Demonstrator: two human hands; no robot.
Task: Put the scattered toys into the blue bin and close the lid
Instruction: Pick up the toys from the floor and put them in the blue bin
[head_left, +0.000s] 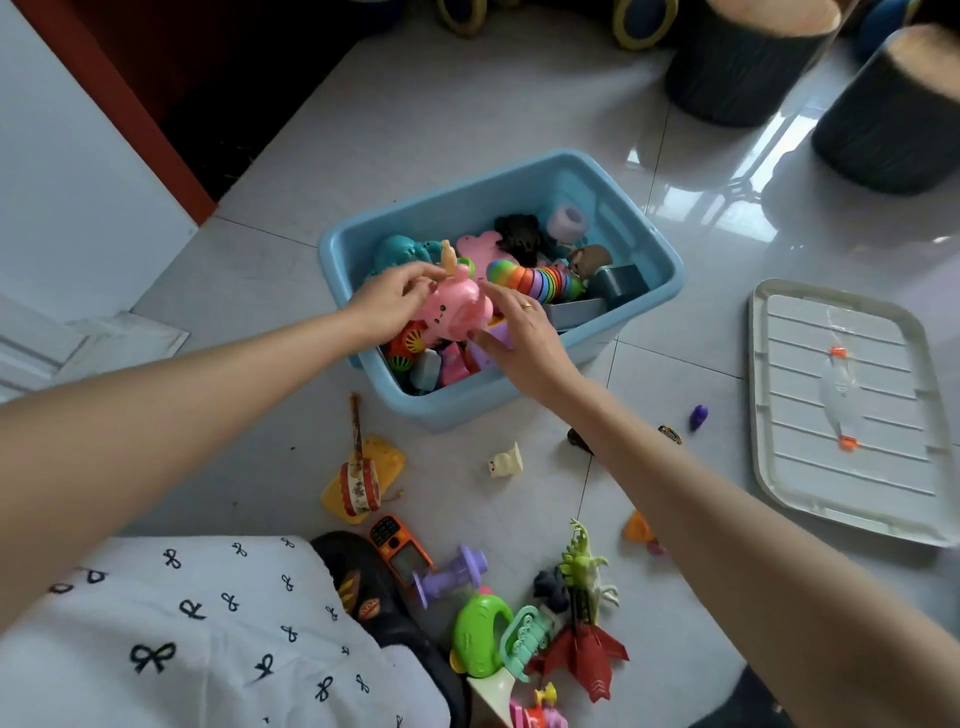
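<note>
The blue bin (639, 244) stands open on the floor, holding several toys, among them a rainbow slinky (535, 278). Over its near left corner I hold a pink animal toy (457, 306): my left hand (389, 301) grips its left side and my right hand (519, 338) presses its right side. The bin's pale lid (847, 410) lies flat on the floor to the right. Scattered toys remain on the floor: a yellow piece with a small drum (358, 483), an orange toy phone (400, 551), a purple toy (452, 574), a green toy (480, 636) and a red rocket (587, 654).
A small white figure (504, 462), a purple bit (698, 417) and a tiny car (670, 434) lie near the bin. Two dark stools (748, 62) stand at the back right. My knee in white patterned cloth (208, 634) and a black shoe (374, 597) are at the bottom left.
</note>
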